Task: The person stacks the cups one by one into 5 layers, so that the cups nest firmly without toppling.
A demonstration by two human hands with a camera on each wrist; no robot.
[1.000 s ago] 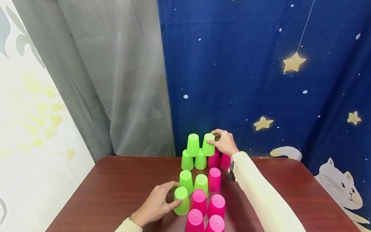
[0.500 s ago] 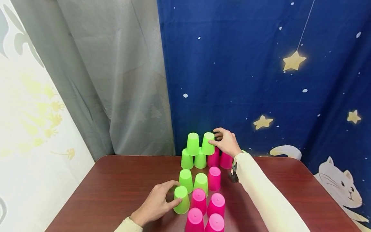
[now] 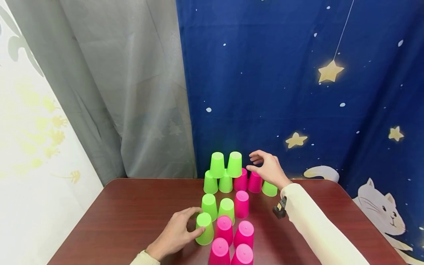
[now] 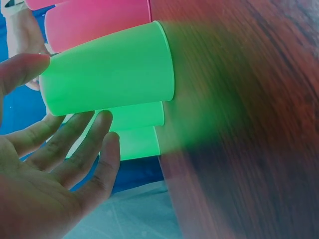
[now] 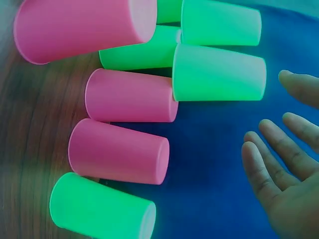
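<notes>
Every cup here is mouth down, which I guess is for the wide footing; the upper-left green cup (image 3: 217,165) straddles two green ones in the far row, and the upper-right green cup (image 3: 235,164) bridges a green and a pink cup (image 3: 240,180), so each looks shared between two bases; the left hand (image 3: 175,232) has thumb and fingers around the near-left green cup (image 3: 204,230), which stands on the table (image 3: 132,206), probably a light steadying grip; the right hand (image 3: 269,169) holds nothing, thumb and fingers apart, just right of the upper pair with a visible gap.

As for room, the far row stands near the table's far edge, blue curtain (image 3: 265,73) behind; the held cup is crowded on its right by a pink neighbour (image 3: 224,228), so left seems the easier way out; wood stretches wide on both sides; can't see the near edge.
</notes>
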